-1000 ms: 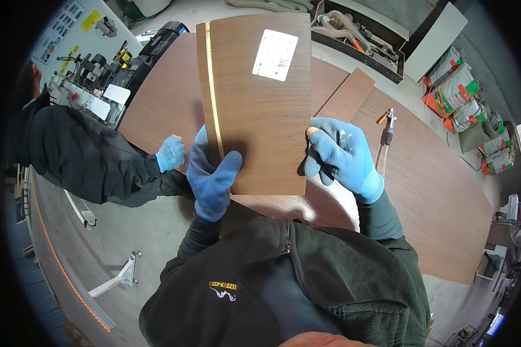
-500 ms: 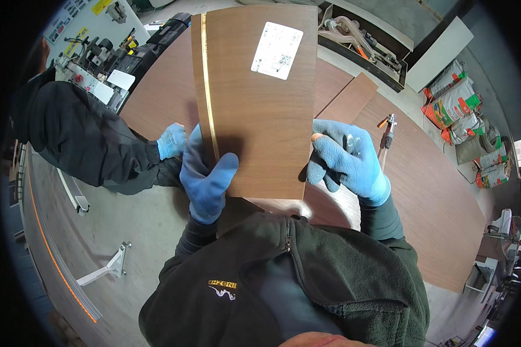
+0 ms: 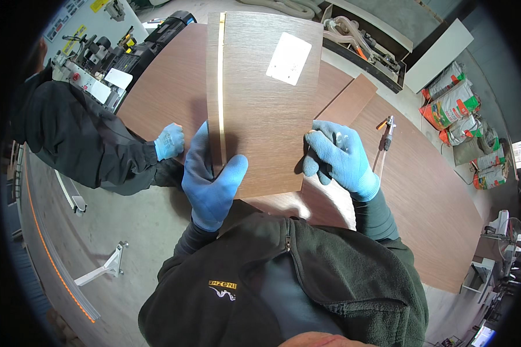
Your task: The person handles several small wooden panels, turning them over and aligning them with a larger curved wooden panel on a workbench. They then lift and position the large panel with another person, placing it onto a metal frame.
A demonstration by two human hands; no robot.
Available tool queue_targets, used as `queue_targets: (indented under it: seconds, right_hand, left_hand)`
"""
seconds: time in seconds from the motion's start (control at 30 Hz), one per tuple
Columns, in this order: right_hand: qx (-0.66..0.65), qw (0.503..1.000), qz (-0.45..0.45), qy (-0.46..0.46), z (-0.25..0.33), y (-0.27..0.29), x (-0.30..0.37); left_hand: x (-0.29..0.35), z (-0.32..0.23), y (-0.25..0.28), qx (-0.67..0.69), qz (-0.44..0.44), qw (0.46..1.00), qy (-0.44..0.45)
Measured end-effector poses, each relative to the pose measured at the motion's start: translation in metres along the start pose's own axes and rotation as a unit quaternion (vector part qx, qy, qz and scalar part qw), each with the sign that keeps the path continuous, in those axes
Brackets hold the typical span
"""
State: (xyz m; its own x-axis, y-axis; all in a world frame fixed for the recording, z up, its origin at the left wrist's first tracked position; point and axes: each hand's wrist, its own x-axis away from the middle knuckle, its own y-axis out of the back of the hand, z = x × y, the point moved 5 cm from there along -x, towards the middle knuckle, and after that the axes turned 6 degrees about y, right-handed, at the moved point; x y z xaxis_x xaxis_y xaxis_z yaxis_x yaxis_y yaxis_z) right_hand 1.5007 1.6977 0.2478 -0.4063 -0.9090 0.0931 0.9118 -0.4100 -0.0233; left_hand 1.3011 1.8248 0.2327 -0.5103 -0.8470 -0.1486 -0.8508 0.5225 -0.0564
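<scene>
A brown wood-grain panel (image 3: pixel 266 121) is held up in front of me, above the table. A thin gold strip (image 3: pixel 221 87) runs along its left side, and a white label (image 3: pixel 289 58) sits near its upper right. My left hand (image 3: pixel 213 180), in a blue glove, grips the lower left edge with the thumb across the face. At the lower right edge my right hand (image 3: pixel 340 155), also gloved in blue, has its fingers curled in against the panel's side; its fingertips are partly hidden.
A large brown tabletop (image 3: pixel 428 214) carries a narrow brown board (image 3: pixel 350 101) and a clamp-like hand tool (image 3: pixel 386 139). At left stands a co-worker with a blue-gloved hand (image 3: pixel 170 141). Behind are a machine (image 3: pixel 92 75), an open box with hoses (image 3: pixel 364 46) and several sacks (image 3: pixel 450 104).
The panel has shifted slightly right and its tilt has changed, so the face looks paler and the label brighter. Both my hands keep their hold on its edges.
</scene>
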Motion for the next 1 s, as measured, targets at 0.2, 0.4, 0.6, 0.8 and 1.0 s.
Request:
queue_targets:
  seconds: [0.2, 0.4, 0.6, 0.8, 1.0]
  right_hand:
    - [0.031, 0.999, 0.007, -0.006, -0.001, 0.003, 0.002]
    - [0.012, 1.000, -0.004, 0.004, 0.009, 0.019, -0.003]
    - [0.038, 0.995, -0.073, 0.048, 0.017, 0.029, -0.020]
    - [-0.004, 0.996, -0.080, 0.047, 0.013, 0.032, -0.019]
    - [0.009, 0.995, -0.084, 0.062, 0.012, 0.036, -0.014]
  left_hand:
    - [0.004, 0.002, 0.003, -0.022, -0.001, 1.000, -0.001]
    - [0.007, 0.008, 0.006, -0.027, 0.020, 0.999, -0.023]
    - [0.014, 0.018, 0.002, 0.057, 0.034, 0.997, 0.036]
    - [0.014, 0.018, 0.002, 0.031, 0.054, 0.998, 0.019]
    - [0.013, 0.020, 0.001, 0.031, 0.050, 0.997, 0.044]
